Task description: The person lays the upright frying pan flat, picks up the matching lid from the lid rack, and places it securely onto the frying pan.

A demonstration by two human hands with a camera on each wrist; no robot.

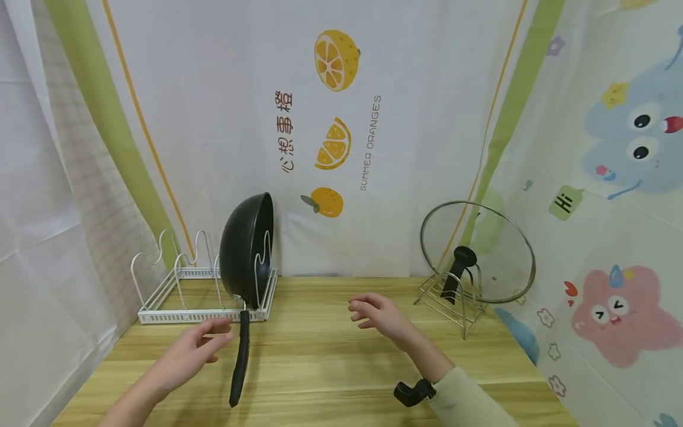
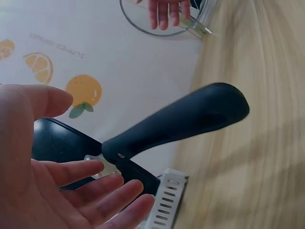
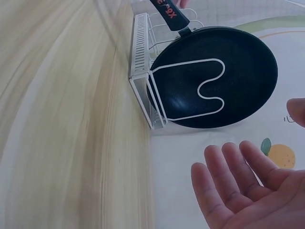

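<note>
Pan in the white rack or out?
In: the pan stands on edge in the white rack, a wire divider across its open face, handle jutting forward.

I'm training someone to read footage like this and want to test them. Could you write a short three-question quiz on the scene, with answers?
1. Which hand is nearer the white rack?
2. What stands in that rack? (a) a kettle, (b) a black pan, (c) a chopping board
3. True or false: the glass lid is propped upright in the wire rack.

Key:
1. The left hand.
2. b
3. True
</note>
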